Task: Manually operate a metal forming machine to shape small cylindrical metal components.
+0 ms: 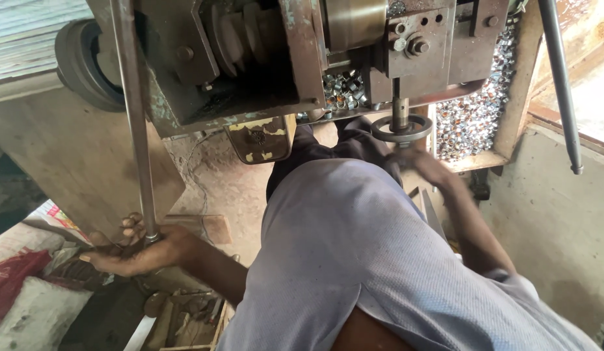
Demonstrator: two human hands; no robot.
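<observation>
left hand (136, 250): fingers curled around lower end of long metal rod (134, 117) hanging from rusty press machine (250, 58) | right hand (422, 166): blurred under round metal ring (401, 129), finger state cannot tell | shiny small rings (474, 110) heaped behind

Only one view here: the head cam is looking steeply down and forward over the wearer's pale grey shirt (354, 260), sitting close to the rusty grey metal press machine (302, 58) that's filling the top of frame.
</observation>
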